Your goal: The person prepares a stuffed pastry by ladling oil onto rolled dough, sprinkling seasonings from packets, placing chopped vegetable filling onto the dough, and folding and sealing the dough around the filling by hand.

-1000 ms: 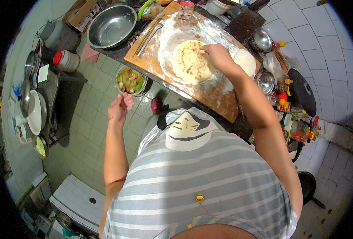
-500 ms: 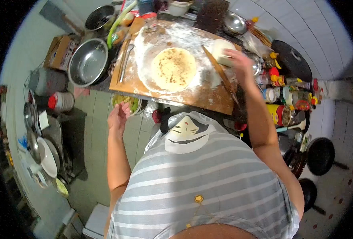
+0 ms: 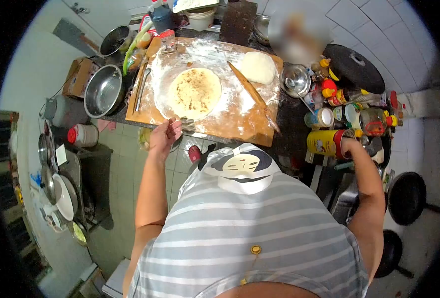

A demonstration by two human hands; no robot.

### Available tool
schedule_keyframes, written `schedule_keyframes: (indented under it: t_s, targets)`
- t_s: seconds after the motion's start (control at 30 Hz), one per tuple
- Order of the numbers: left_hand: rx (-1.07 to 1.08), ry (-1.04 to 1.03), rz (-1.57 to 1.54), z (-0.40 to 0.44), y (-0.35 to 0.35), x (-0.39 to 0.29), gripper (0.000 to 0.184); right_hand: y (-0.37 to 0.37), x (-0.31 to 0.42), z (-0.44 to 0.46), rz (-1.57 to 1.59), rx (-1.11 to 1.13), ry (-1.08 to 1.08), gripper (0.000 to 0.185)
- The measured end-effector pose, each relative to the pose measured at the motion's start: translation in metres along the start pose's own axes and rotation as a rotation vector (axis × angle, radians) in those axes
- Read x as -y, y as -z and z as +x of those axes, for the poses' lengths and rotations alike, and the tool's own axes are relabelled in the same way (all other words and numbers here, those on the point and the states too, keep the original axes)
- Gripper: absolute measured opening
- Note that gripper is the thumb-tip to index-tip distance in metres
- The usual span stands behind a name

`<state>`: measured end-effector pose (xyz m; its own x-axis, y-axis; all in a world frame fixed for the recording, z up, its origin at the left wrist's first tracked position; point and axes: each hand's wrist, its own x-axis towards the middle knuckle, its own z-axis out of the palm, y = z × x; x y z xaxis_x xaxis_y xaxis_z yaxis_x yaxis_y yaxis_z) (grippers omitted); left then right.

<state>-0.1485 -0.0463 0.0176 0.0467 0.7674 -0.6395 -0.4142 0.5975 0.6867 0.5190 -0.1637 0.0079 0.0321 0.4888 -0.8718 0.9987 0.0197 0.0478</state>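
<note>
A round sheet of rolled dough [image 3: 196, 93] with brown seasoning spread over it lies on the floured wooden board [image 3: 252, 136]. My left hand [image 3: 165, 135] is at the board's front edge, just below the dough sheet, its fingers loosely bent and apart with nothing seen in them. My right hand [image 3: 348, 145] reaches into the mouth of a yellow and red tin [image 3: 324, 142] lying on its side in this view; its fingers are hidden inside. A thick lump of dough [image 3: 258, 67] sits at the board's back right, beside a wooden rolling pin [image 3: 250, 87].
Sauce bottles and jars [image 3: 374, 121] crowd the right of the counter, by a steel bowl [image 3: 295, 80] and a black lid [image 3: 355, 68]. Left of the board stands a large steel basin [image 3: 103, 91]. A thin metal utensil [image 3: 142, 89] lies along the board's left edge.
My right hand has left the dough lump and moved right and nearer, into the tin. My left hand has risen to the board's front edge. The camera view has shifted.
</note>
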Motion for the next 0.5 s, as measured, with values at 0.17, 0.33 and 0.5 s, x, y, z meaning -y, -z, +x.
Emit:
schedule_keyframes:
  t_s: [0.17,0.33,0.5]
  targets:
    - [-0.062,-0.087,-0.021,-0.039,-0.003,0.02,0.028,0.019,0.026,0.032,-0.132,0.063,0.04,0.024]
    - [-0.233,-0.07,-0.065,-0.075,0.025,0.053,0.029,0.021,0.031,0.043,-0.2,0.062,0.085,0.02]
    - [-0.278,-0.095,-0.101,-0.09,0.044,0.057,0.03,0.027,0.04,0.026,-0.218,0.01,0.107,0.017]
